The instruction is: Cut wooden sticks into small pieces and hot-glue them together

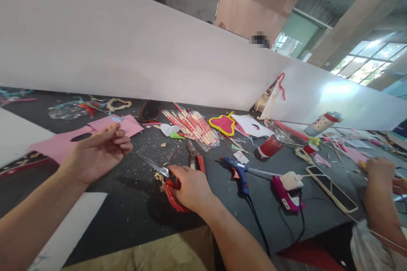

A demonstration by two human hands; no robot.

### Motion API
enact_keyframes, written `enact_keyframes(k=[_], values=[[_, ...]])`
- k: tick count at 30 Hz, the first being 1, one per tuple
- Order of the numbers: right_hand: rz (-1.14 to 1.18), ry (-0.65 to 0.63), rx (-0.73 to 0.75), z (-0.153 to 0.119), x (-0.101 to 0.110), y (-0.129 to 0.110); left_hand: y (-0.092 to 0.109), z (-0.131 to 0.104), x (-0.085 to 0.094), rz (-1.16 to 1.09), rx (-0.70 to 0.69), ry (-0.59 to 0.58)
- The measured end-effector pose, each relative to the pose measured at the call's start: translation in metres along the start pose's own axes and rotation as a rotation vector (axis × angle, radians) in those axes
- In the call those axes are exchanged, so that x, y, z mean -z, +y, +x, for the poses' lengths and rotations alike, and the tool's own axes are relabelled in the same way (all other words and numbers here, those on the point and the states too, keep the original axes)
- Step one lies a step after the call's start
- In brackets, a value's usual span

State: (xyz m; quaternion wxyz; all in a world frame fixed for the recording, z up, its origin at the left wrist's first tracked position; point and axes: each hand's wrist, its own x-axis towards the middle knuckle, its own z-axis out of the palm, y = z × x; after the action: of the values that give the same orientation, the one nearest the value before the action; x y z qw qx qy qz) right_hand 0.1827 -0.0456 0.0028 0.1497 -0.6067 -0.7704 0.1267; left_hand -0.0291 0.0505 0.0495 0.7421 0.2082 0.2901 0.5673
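My left hand (98,152) is raised over the left of the table, thumb and fingers pinched together. At its fingertips shows a small light-blue strand (116,118), too small to make out well. Behind that hand lies pink paper (63,142) with an oval hole. My right hand (192,190) grips the red handles of a pair of scissors (155,166), whose blades point to the upper left, toward my left hand. Just beyond my right hand lie red-handled pliers (199,161). Small scraps (159,176) are scattered under the scissors.
A blue glue gun (238,173), a purple power strip (286,194) and a phone (332,188) lie right. Wrapped chopsticks (193,125) and a pink-and-yellow shape (222,124) are farther back. A red jar (270,146) stands nearby. Another person's hand (380,173) works at far right.
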Motion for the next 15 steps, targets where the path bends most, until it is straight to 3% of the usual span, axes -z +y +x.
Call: enact_keyframes(k=[5,8,11,15], values=[[-0.017,-0.015,0.01,0.0,-0.001,0.0,0.025,0.006,0.004,-0.154,-0.167,-0.013],[-0.024,-0.023,0.015,0.0,-0.001,0.001,0.036,0.008,0.011,-0.054,-0.19,-0.009],[-0.025,-0.029,0.023,0.001,-0.001,0.001,0.037,0.003,0.015,0.308,-0.25,-0.05],[-0.031,-0.038,0.028,0.001,-0.001,0.0,0.027,-0.003,0.019,1.123,-0.55,0.029]])
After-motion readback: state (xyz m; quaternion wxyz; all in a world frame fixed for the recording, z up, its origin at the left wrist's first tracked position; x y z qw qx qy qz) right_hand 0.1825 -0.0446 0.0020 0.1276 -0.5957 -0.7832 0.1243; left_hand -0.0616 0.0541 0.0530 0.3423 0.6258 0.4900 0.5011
